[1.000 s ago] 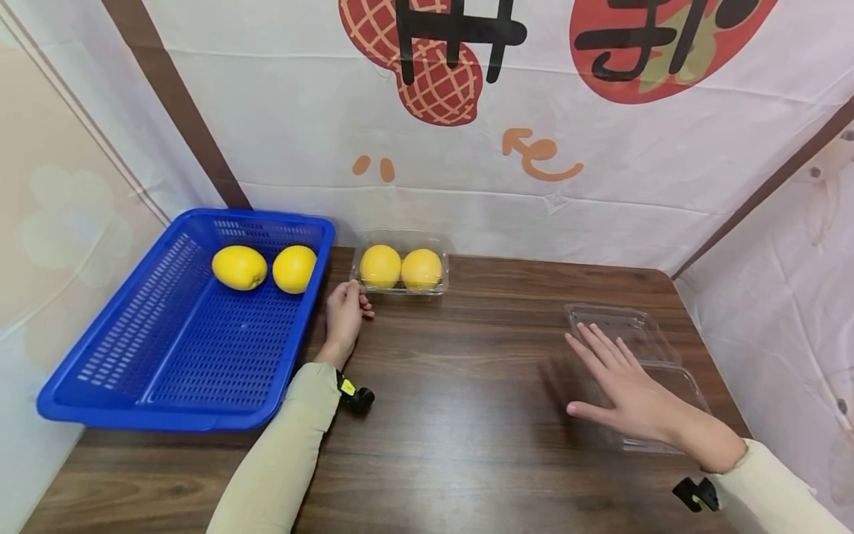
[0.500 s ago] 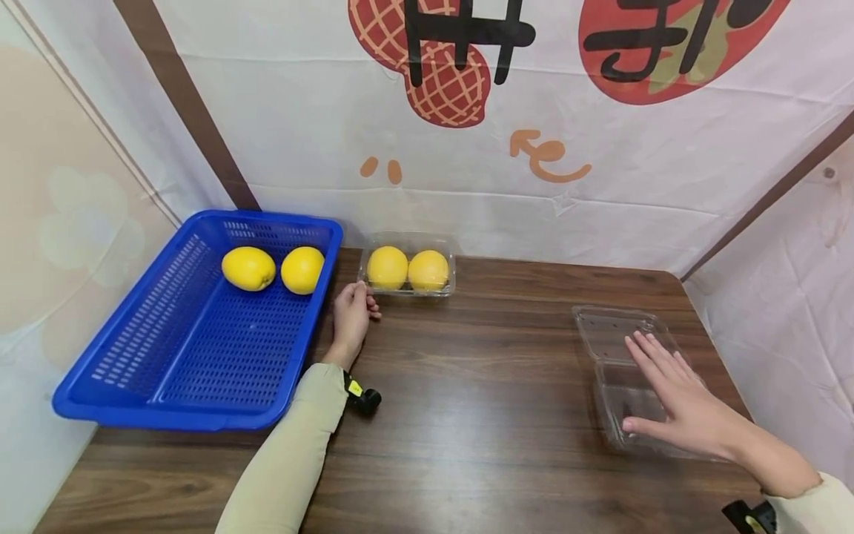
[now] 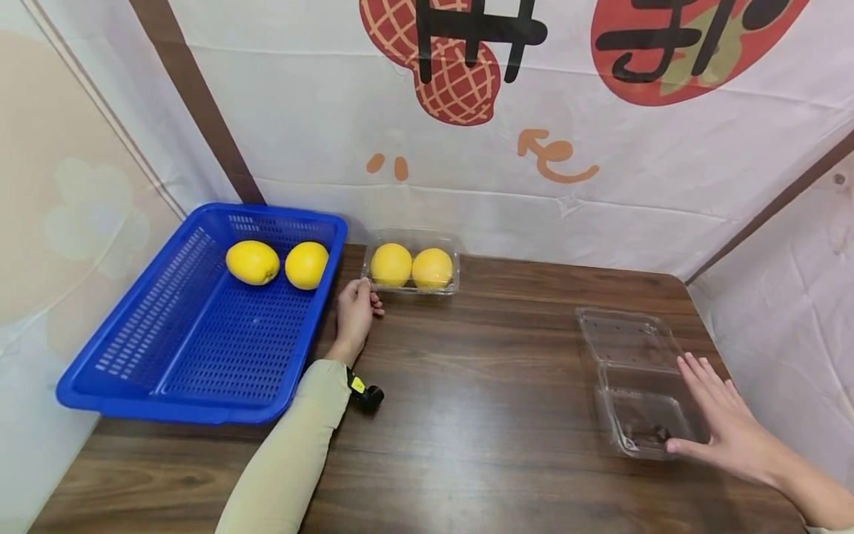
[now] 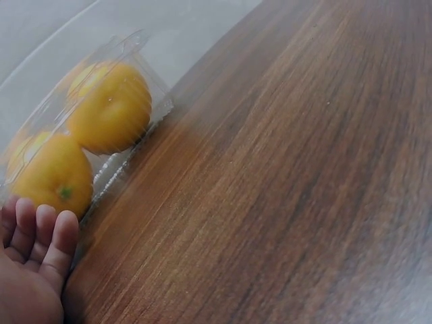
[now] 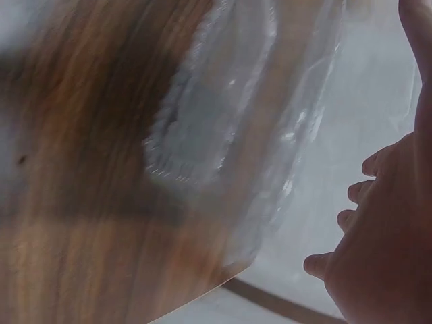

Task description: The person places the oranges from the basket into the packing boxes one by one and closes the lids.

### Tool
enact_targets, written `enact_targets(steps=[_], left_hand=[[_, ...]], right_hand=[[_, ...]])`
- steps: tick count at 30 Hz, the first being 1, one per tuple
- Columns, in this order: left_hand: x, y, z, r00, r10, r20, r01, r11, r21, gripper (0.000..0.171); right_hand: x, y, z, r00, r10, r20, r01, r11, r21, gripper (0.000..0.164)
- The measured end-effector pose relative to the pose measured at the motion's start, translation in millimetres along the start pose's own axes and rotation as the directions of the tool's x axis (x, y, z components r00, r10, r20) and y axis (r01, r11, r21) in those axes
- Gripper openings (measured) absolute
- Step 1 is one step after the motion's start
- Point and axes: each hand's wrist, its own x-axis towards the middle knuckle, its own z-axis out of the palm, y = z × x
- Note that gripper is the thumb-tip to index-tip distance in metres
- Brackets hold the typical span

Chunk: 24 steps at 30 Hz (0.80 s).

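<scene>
A lidded clear plastic clamshell box (image 3: 411, 291) holds two oranges (image 3: 391, 265) at the back edge of the table. My left hand (image 3: 354, 315) lies at its front left corner, fingers loosely curled and the thumb side at the box's edge. In the left wrist view, the fingertips (image 4: 44, 216) show just before the nearer orange, outside the plastic. On the right, a second clamshell box (image 3: 640, 393) lies with its lid (image 3: 627, 337) folded back and no fruit in it. My right hand (image 3: 727, 423) spreads beside its right side, fingers straight; contact cannot be told.
A blue plastic basket (image 3: 153, 404) stands at the left with two yellow fruits (image 3: 253, 262) in its far end. Behind the wooden table (image 3: 480, 415) hangs a printed white cloth (image 3: 300, 111), and similar cloth closes both sides.
My right hand has moved right, from over the opened box to beside its right side, uncovering its tray. My left hand keeps its place by the box of oranges. The head view has shifted slightly.
</scene>
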Motion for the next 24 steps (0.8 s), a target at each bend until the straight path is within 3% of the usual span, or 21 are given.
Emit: enact_targets(steps=[9,17,24], left_hand=[[0.2,1.5,1.7,1.000,0.000,0.006,0.000,1.000,-0.010,0.031],[0.2,-0.2,1.5,1.000,-0.005,0.005,0.005,1.000,0.006,0.033],[1.9,-0.6,-1.1,1.000,-0.018,0.017,0.018,1.000,-0.001,0.036]], right_hand=[[-17,20,12,0.999,0.009,-0.048,-0.008,1.000,0.026,0.131],[-23,23,19,0.999,0.042,-0.033,-0.040,0.997,0.073,0.131],[-26,29,21,0.998,-0.001,-0.069,0.008,0.995,0.097,0.134]])
